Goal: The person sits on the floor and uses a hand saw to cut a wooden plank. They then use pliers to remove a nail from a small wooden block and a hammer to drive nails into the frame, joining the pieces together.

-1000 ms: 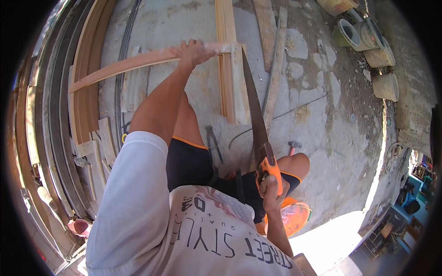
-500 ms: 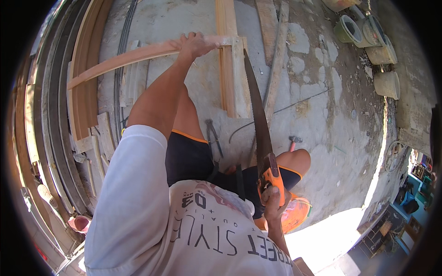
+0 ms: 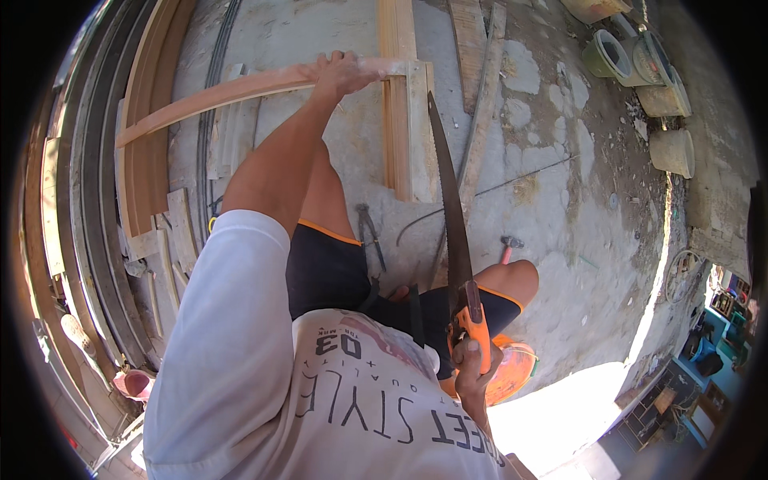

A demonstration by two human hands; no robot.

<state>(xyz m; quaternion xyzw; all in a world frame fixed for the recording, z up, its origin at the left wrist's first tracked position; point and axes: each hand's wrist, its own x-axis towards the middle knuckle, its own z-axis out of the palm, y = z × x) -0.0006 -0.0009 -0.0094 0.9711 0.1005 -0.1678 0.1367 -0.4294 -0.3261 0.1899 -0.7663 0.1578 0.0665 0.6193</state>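
A long wooden beam [image 3: 232, 92] runs from the left to a pale timber piece [image 3: 419, 136] at its right end. My left hand [image 3: 346, 74] is wrapped over the beam near that end. In my right hand [image 3: 472, 364], low at the right by my thigh, is the orange handle of a handsaw [image 3: 453, 192]. Its blade points away from me, with the tip just right of the timber's far end. From this view I cannot tell whether the blade touches the wood.
Stacked boards [image 3: 152, 120] and dark metal channels [image 3: 94, 200] line the left side. Pliers [image 3: 370, 236] and a hammer [image 3: 510, 246] lie on the concrete floor. An orange bucket [image 3: 512, 374] stands by my right hand. Several buckets [image 3: 670, 152] sit along the far right wall.
The saw has drawn back slightly toward me, and its tip has shifted a little to the right. My left hand stays on the beam.
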